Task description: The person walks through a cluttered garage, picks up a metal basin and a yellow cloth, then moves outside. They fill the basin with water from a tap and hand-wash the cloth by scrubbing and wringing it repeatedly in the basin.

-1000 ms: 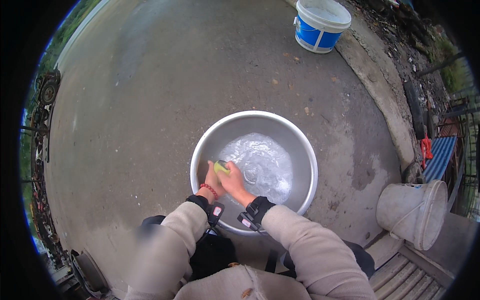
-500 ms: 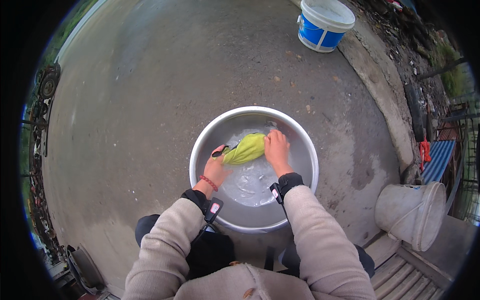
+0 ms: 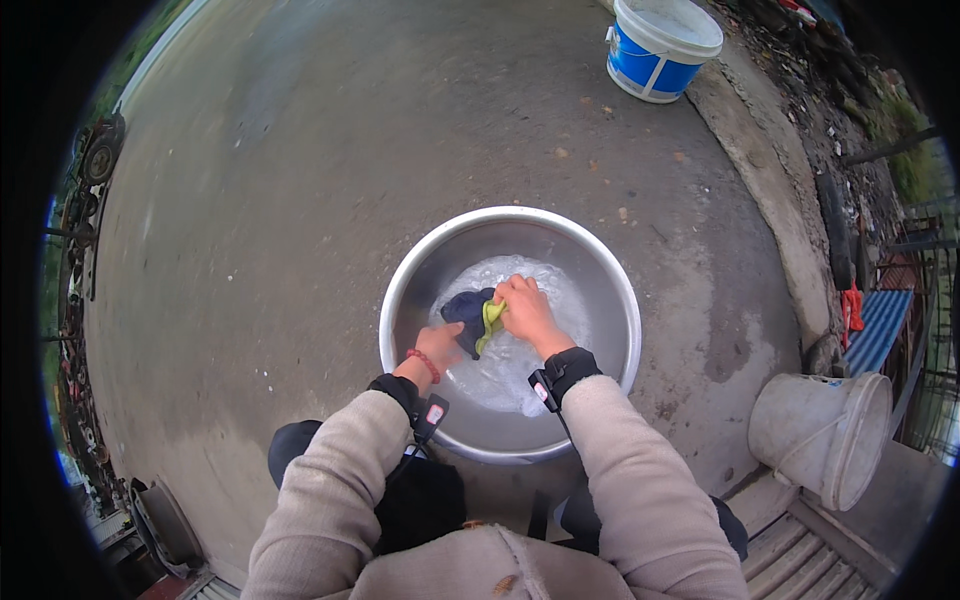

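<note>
A wide silver metal basin (image 3: 605,330) stands on the ground in front of me with sudsy-looking water (image 3: 508,378) in it. Bunched up at the water lies a cloth (image 3: 466,312), dark navy on most of its visible side with a yellow-green edge. My right hand (image 3: 527,308) has its fingers closed on the yellow-green part. My left hand (image 3: 440,345), with a red bead bracelet (image 3: 425,364) at the wrist, grips the navy part at its left; some of those fingers are hidden.
A white and blue bucket (image 3: 660,50) stands at the far right by a raised concrete edge (image 3: 755,150). A dirty white bucket (image 3: 815,435) lies tipped near slats (image 3: 810,560) on my right. A wheel-like rim (image 3: 165,525) sits at the near left.
The cloth has gone from stretched out and mostly yellow-green to bunched with its navy side showing. My right hand has moved left, nearer my left hand. The water looks more stirred.
</note>
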The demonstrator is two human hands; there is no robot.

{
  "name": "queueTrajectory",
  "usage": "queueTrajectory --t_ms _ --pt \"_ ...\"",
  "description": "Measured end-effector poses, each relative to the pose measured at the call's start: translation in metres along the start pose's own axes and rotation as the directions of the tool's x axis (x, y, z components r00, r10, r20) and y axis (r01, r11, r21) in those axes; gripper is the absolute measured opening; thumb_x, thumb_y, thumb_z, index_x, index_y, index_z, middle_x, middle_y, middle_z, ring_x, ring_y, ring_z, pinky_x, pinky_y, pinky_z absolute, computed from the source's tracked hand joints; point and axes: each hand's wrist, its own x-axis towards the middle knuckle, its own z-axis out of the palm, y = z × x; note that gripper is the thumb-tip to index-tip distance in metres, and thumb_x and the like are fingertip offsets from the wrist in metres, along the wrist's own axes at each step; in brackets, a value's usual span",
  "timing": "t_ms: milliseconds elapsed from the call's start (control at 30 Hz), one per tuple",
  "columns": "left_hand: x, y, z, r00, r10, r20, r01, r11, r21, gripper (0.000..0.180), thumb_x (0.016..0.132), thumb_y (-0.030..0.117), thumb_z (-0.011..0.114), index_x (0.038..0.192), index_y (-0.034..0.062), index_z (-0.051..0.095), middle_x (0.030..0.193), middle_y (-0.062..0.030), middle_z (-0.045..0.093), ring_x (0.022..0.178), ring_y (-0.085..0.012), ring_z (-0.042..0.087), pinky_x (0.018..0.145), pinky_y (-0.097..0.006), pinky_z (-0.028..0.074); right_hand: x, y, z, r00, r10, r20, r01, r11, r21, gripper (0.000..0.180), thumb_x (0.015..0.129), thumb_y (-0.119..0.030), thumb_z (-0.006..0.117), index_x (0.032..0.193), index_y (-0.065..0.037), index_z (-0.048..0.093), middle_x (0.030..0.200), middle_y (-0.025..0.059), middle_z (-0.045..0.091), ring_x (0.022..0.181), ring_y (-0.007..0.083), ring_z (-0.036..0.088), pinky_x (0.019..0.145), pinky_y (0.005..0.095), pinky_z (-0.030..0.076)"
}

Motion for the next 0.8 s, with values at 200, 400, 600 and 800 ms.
queueTrajectory --t_ms 200,400,600,800 --pt "-0.007 0.034 0.005 0.935 0.354 0.03 -0.289 0.808 -0.514 0.01 0.086 0.001 0.057 0.087 0.0099 0.052 0.087 -0.0044 0.057 0.081 -0.0183 0.06 0.072 -0.037 0.051 -0.004 0.004 -0.073 0.978 -0.21 0.004 0.21 0.977 -0.036 0.019 0.072 -0.006 0.065 0.086 -0.016 0.057 0.089 0.0008 0.052 0.092 0.0206 0.052 0.081 0.0381 0.034" --pt "-0.019 0.044 0.022 0.923 0.381 0.048 -0.322 0.836 -0.444 0.015 0.083 -0.003 0.058 0.092 0.0093 0.054 0.085 -0.0038 0.057 0.075 -0.0145 0.055 0.058 -0.026 0.042 -0.042 0.009 -0.084 0.87 -0.48 0.118 0.475 0.749 -0.462 0.012 0.078 -0.008 0.056 0.087 -0.017 0.059 0.084 0.0007 0.053 0.087 0.0186 0.054 0.08 0.037 0.037" --pt "-0.003 0.015 0.013 0.889 0.457 0.025 -0.458 0.886 0.08 0.027 0.081 -0.004 0.058 0.107 0.0055 0.058 0.093 -0.0099 0.061 0.08 -0.019 0.06 0.067 -0.03 0.048 -0.073 0.012 -0.081 0.76 -0.449 0.469 0.633 0.675 -0.38 0.019 0.078 -0.014 0.058 0.097 -0.014 0.059 0.113 0.0086 0.057 0.108 0.0222 0.052 0.082 0.039 0.043" --pt "-0.005 -0.014 0.005 0.927 0.342 0.153 -0.255 0.278 0.926 0.05 0.074 0.003 0.057 0.123 0.005 0.051 0.124 -0.0261 0.048 0.118 -0.0401 0.048 0.1 -0.042 0.041 -0.078 -0.005 -0.046 0.841 0.085 0.535 0.123 0.932 -0.34 0.062 0.077 -0.032 0.071 0.131 -0.017 0.046 0.135 0.0109 0.042 0.129 0.032 0.037 0.089 0.0523 0.044"
